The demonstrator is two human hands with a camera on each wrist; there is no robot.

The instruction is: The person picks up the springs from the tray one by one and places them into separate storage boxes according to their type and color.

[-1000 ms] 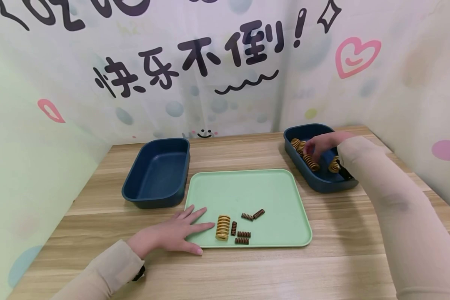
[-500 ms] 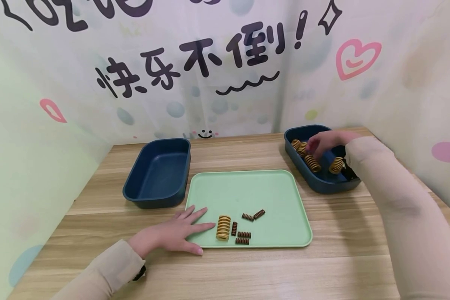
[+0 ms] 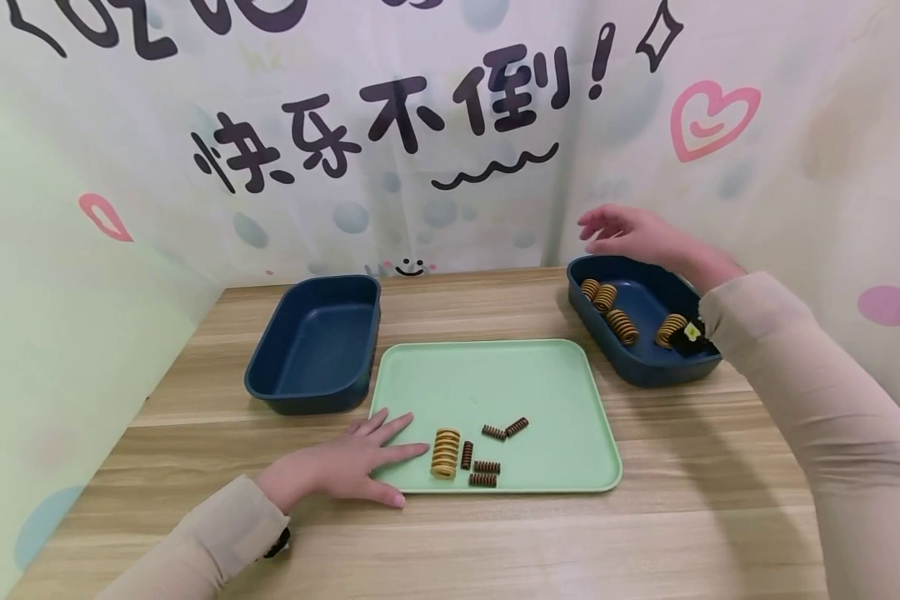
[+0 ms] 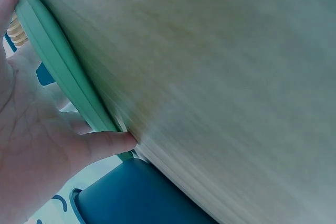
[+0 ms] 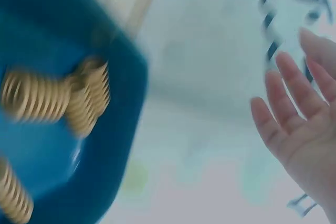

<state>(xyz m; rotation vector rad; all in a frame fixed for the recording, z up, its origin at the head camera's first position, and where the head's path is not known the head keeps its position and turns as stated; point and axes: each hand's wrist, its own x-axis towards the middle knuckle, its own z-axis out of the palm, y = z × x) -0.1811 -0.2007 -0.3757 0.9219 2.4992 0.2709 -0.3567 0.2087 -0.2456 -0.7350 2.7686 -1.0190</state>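
Note:
My left hand point(image 3: 348, 464) lies with spread fingers over the near left corner of the pale green tray point(image 3: 495, 367), holding nothing. Just right of its fingertips a large yellow spring point(image 3: 446, 453) lies on the tray. Several small dark brown springs point(image 3: 487, 467) lie beside it. My right hand point(image 3: 637, 236) is raised above the far rim of the right blue bin point(image 3: 637, 372). Its fingers are loosely bent with nothing between them, as the right wrist view also shows. Inside that bin are several yellow springs point(image 5: 37, 95), most along its left wall.
Another dark blue bin point(image 3: 311, 350) stands left of the tray with nothing visible inside. Behind the wooden table point(image 3: 555, 546) hangs a printed curtain point(image 3: 450, 208). A dark wrist strap point(image 3: 692, 337) under the right sleeve overlaps the right bin's near end.
My right hand has risen out of the right bin to above its far rim, with no spring in it. The left hand and the springs on the tray stay put.

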